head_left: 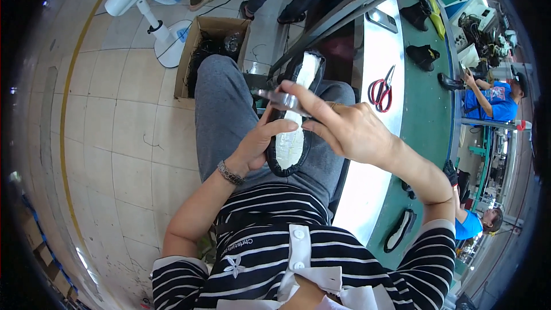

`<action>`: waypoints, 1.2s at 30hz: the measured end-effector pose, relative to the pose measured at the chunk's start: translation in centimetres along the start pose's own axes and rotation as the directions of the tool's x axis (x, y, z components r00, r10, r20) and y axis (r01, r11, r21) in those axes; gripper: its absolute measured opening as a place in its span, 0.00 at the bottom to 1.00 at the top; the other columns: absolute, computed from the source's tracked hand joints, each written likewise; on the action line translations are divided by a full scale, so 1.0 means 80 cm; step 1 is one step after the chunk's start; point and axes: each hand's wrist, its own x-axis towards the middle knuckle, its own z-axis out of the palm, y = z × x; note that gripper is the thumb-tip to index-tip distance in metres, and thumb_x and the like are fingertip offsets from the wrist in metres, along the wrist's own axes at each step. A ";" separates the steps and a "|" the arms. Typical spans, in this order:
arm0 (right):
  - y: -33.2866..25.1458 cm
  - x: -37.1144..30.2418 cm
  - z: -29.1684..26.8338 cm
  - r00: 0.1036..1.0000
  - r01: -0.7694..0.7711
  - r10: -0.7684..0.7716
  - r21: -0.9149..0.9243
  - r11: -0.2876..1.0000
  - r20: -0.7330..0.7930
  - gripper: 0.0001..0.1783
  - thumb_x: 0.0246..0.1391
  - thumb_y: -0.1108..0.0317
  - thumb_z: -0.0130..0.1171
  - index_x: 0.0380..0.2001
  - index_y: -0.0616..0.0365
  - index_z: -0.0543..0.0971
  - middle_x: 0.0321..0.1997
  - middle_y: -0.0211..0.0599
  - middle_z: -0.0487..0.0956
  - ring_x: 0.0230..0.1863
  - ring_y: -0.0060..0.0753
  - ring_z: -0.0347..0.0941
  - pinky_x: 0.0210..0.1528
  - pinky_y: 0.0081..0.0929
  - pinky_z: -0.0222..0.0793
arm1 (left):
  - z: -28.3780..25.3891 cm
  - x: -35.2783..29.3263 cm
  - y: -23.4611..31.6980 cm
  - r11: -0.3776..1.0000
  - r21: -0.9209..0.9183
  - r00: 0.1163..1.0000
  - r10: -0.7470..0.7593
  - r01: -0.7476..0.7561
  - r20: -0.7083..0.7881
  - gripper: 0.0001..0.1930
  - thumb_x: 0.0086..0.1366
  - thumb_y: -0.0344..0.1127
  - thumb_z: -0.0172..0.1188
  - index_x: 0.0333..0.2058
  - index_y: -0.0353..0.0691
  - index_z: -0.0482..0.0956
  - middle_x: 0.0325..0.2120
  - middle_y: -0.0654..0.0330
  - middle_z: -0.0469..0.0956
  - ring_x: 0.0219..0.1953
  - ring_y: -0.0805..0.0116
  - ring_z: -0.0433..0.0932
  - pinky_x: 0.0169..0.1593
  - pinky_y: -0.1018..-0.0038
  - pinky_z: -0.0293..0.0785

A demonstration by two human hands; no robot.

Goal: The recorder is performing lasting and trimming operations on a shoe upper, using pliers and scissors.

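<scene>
A black shoe upper [291,116], white insole showing, lies lengthwise at frame centre over the lap, toe toward upper right; left hand [256,148] grips its lower edge, right hand [344,127] pinches a metal tool [281,99] above it.

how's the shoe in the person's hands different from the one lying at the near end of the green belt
The held shoe rests on the lap, gripped by the left hand, while the right hand works a metal tool on it; the belt shoe lies alone, untouched. The held one looks larger, being closer to the camera. Both are black-edged and turned bottom up, showing a pale inner surface.
</scene>
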 end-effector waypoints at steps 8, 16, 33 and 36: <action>0.009 -0.015 -0.004 0.945 -0.236 0.222 0.031 0.971 0.240 0.36 0.61 0.66 0.54 0.70 0.43 0.53 0.17 0.41 0.76 0.14 0.41 0.73 0.18 0.38 0.67 | -0.005 -0.001 0.001 0.994 0.093 0.998 0.053 -0.051 -0.018 0.43 0.65 0.39 0.60 0.71 0.57 0.41 0.61 0.58 0.63 0.60 0.67 0.66 0.61 0.66 0.65; -0.009 -0.043 0.022 0.996 0.057 -0.078 -0.384 0.922 -0.039 0.46 0.48 0.79 0.54 0.64 0.14 0.61 0.44 0.48 0.74 0.43 0.41 0.77 0.26 0.23 0.77 | 0.000 -0.019 -0.005 0.968 -0.248 0.973 0.081 -0.025 0.218 0.33 0.73 0.50 0.44 0.71 0.62 0.41 0.68 0.59 0.52 0.68 0.62 0.56 0.68 0.61 0.56; 0.011 -0.001 -0.049 0.951 0.128 -0.090 -0.112 0.985 0.295 0.35 0.53 0.80 0.49 0.63 0.38 0.69 0.20 0.40 0.77 0.13 0.34 0.71 0.18 0.29 0.69 | 0.013 -0.016 -0.015 0.915 0.321 0.960 0.276 -0.245 -0.055 0.36 0.72 0.50 0.49 0.71 0.51 0.42 0.66 0.57 0.56 0.65 0.66 0.59 0.66 0.69 0.57; -0.002 -0.002 -0.053 0.989 0.144 -0.144 -0.044 0.989 0.017 0.37 0.55 0.73 0.56 0.68 0.41 0.59 0.22 0.39 0.79 0.12 0.33 0.70 0.15 0.29 0.66 | -0.002 -0.012 -0.030 0.903 0.301 0.944 0.330 -0.308 -0.025 0.36 0.72 0.47 0.50 0.71 0.47 0.43 0.64 0.55 0.57 0.64 0.67 0.60 0.65 0.71 0.57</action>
